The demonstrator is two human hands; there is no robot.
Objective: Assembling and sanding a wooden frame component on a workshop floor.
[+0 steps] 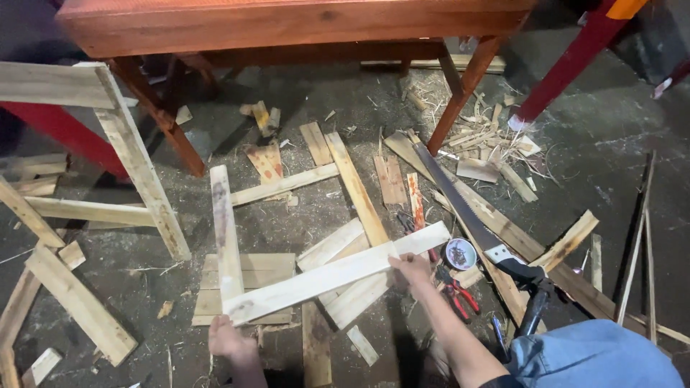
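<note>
Long pale wooden slat (330, 276) lies on the concrete floor (611, 165), running diagonally from lower left to upper right, resting across other slats. Its lower-left end overlaps the foot of an upright slat (224, 233), forming a corner; its upper-right end lies near a small round tin of nails (460, 253). Left hand (228, 338) sits at the lower-left end, fingers curled against the slat's edge; whether the grip is fully closed around it cannot be told from this view. Right hand (411, 267) presses down on the slat near its upper-right end, fingers spread flat on top, not clamped. Judgement: slat looks thin, dry, light and stiff, rough-sawn so not slippery, but liable to splinter or split near the ends; best held by the long edges at both ends, as here, to stop it pivoting. Beneath it: several shorter boards (248, 284) stacked flat, and another diagonal slat (356, 183) reaching up to a cross slat (284, 185). Right of the nail tin: a hand saw (460, 205) with dark handle, lying diagonally, blade toward the top. Red-handled pliers (456, 291) lie just beside the right forearm. Scraps and shavings (489, 136) scattered further up. A red-brown wooden desk (287, 21) stands above; a pale slat frame (136, 162) leans at left. Blue-clad knee (596, 356) at lower right.
</note>
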